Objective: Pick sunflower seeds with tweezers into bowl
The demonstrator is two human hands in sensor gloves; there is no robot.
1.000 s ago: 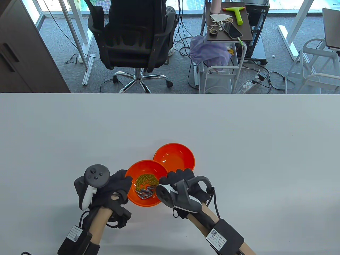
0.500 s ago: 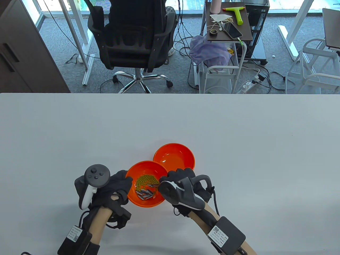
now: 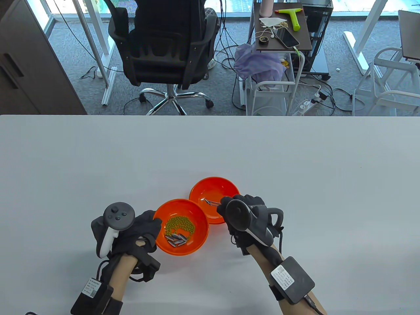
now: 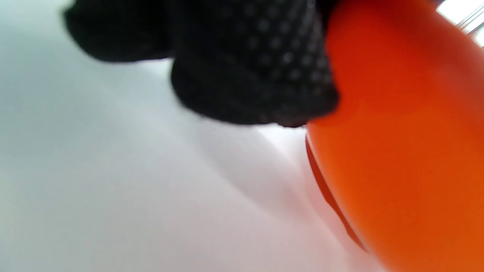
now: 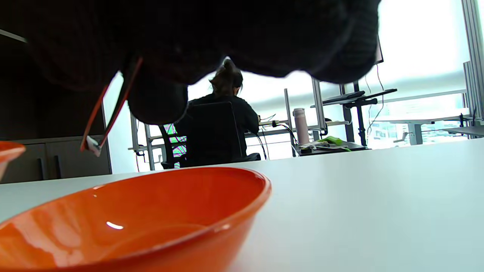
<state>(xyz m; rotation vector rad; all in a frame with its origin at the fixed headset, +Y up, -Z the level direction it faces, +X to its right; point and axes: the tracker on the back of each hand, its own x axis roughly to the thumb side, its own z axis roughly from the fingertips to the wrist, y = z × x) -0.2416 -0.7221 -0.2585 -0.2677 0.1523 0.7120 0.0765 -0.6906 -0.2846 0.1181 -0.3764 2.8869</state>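
Two orange bowls stand side by side near the table's front. The near bowl (image 3: pixel 200 239) holds green beans (image 3: pixel 179 225) and several sunflower seeds (image 3: pixel 175 238). My left hand (image 3: pixel 144 229) grips its left rim, as the left wrist view (image 4: pixel 245 75) also shows. The far bowl (image 3: pixel 229 188) has nothing lying in it. My right hand (image 3: pixel 236 206) holds metal tweezers (image 3: pixel 211 202) over the far bowl, and their tips pinch one sunflower seed (image 5: pixel 92 145) above it (image 5: pixel 151 211).
The white table (image 3: pixel 295 157) stretches wide around the bowls. Beyond its far edge stand an office chair (image 3: pixel 164 49) and a cart with small items (image 3: pixel 282 29).
My right hand has moved from the near bowl up and right to the far bowl, carrying the tweezers with a seed. My left hand has stayed on the near bowl's rim.
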